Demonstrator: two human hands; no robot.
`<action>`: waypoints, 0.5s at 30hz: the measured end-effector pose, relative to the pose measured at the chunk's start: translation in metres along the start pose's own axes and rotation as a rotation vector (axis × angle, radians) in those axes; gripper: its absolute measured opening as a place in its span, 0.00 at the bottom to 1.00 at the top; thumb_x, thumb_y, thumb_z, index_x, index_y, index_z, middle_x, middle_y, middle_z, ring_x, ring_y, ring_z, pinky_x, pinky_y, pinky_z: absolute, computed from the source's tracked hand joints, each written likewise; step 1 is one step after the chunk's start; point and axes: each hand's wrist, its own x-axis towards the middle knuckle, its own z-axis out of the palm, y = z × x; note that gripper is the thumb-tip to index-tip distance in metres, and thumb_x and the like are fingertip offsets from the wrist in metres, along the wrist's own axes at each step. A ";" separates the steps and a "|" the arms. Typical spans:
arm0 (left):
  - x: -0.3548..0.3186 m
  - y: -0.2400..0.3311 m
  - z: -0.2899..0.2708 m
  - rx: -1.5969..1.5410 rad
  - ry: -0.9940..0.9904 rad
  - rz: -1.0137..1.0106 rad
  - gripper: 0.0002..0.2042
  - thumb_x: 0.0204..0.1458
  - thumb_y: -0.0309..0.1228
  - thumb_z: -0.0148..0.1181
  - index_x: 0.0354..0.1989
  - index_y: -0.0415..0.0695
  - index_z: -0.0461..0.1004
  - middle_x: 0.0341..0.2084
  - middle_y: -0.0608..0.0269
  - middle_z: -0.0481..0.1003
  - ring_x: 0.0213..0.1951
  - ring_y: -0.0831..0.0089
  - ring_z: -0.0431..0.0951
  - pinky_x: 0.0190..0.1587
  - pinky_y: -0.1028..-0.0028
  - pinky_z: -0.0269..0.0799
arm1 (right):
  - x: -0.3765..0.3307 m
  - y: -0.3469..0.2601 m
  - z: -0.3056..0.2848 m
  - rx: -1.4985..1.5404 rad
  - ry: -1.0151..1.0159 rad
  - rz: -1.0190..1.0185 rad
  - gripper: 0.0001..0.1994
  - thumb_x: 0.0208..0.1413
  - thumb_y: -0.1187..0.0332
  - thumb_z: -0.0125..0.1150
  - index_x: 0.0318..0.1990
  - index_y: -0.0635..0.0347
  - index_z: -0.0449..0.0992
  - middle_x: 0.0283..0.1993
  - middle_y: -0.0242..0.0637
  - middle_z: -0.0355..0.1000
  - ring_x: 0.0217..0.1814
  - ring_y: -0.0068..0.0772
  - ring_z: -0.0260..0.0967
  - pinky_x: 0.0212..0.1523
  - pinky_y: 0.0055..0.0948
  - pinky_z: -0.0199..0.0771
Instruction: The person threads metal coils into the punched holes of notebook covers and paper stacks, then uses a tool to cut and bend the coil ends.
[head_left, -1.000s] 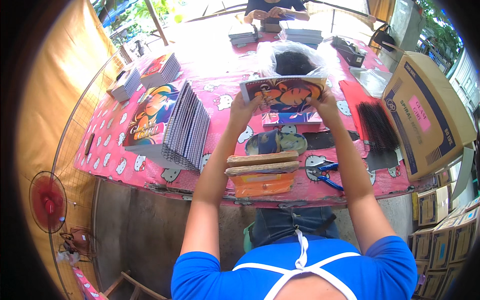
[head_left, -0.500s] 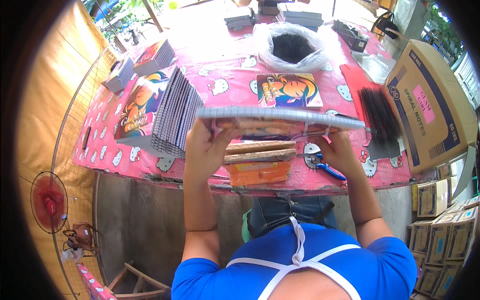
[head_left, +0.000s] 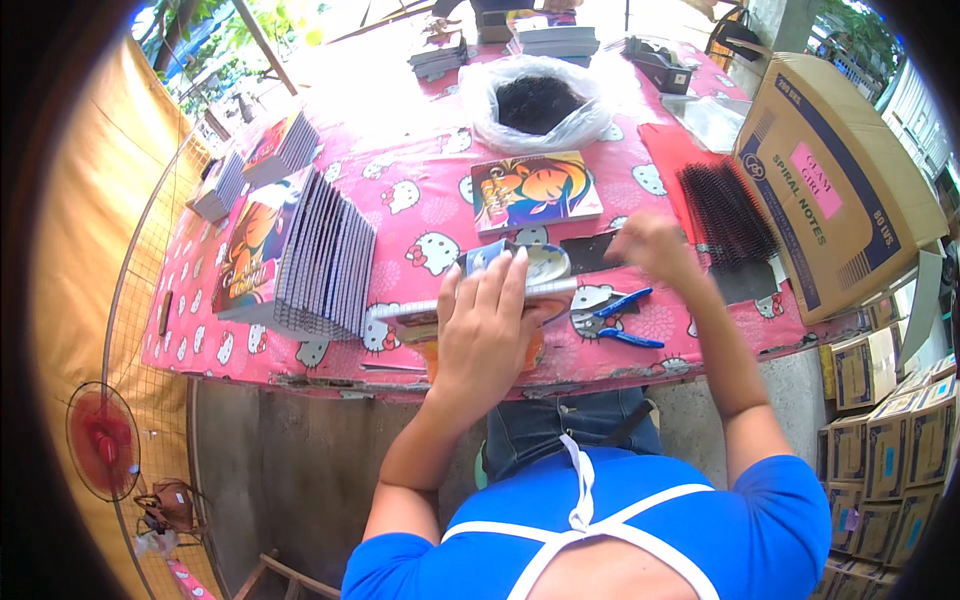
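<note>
My left hand (head_left: pixel 482 325) grips a notebook (head_left: pixel 410 316), its fingers laid over the top edge. The notebook stands edge-up near the front of the table, against an orange-wrapped block that it mostly hides. Just behind it lies a light-coloured oval object (head_left: pixel 545 263), partly covered. My right hand (head_left: pixel 655 248) is raised off to the right, away from the notebook, between it and a pile of black spiral coils (head_left: pixel 728 215); its fingers are smeared by motion. Below that hand lie blue-handled cutting pliers (head_left: pixel 625 322). One notebook with a colourful cover (head_left: pixel 535 190) lies flat farther back.
A tall stack of notebooks (head_left: pixel 300 255) stands at the left, with smaller stacks (head_left: pixel 280 148) behind. A plastic bag of black bits (head_left: pixel 540 105) sits at the back. A large carton (head_left: pixel 840 190) flanks the right edge, above several stacked cartons (head_left: pixel 900 460).
My right hand has let go of the notebook and moved away to the right. My left hand has shifted over the notebook, which is now lower and farther left. The pliers are now uncovered.
</note>
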 end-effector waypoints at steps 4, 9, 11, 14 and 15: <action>0.008 0.006 0.008 -0.211 0.125 -0.051 0.18 0.53 0.40 0.60 0.50 0.45 0.73 0.36 0.62 0.78 0.38 0.66 0.76 0.54 0.63 0.58 | 0.034 0.124 -0.053 -0.468 0.328 0.612 0.08 0.52 0.69 0.58 0.36 0.62 0.78 0.39 0.52 0.76 0.44 0.51 0.75 0.45 0.44 0.75; 0.018 0.000 0.016 -0.380 0.293 -0.079 0.09 0.47 0.35 0.66 0.33 0.44 0.79 0.27 0.65 0.79 0.32 0.69 0.76 0.47 0.68 0.61 | 0.048 0.136 -0.045 -0.686 0.040 0.646 0.09 0.49 0.71 0.58 0.37 0.64 0.78 0.41 0.55 0.75 0.46 0.52 0.75 0.48 0.44 0.75; 0.019 0.000 0.015 -0.394 0.318 -0.102 0.07 0.45 0.33 0.67 0.30 0.44 0.79 0.26 0.64 0.79 0.31 0.70 0.76 0.46 0.69 0.61 | 0.047 0.122 -0.052 -0.661 0.061 0.603 0.09 0.47 0.71 0.59 0.36 0.63 0.77 0.40 0.56 0.75 0.45 0.54 0.74 0.47 0.45 0.74; 0.019 0.000 0.016 -0.408 0.324 -0.106 0.07 0.45 0.32 0.68 0.30 0.44 0.79 0.25 0.64 0.78 0.31 0.70 0.76 0.45 0.69 0.61 | 0.033 0.123 -0.044 -0.529 0.213 0.449 0.08 0.46 0.74 0.60 0.36 0.65 0.74 0.39 0.52 0.72 0.44 0.54 0.73 0.45 0.44 0.74; 0.019 0.000 0.016 -0.412 0.321 -0.102 0.07 0.45 0.32 0.67 0.31 0.44 0.80 0.25 0.64 0.78 0.31 0.70 0.76 0.45 0.69 0.61 | 0.029 0.120 -0.042 -0.492 0.228 0.401 0.08 0.47 0.74 0.60 0.36 0.65 0.74 0.40 0.51 0.71 0.44 0.54 0.73 0.45 0.44 0.74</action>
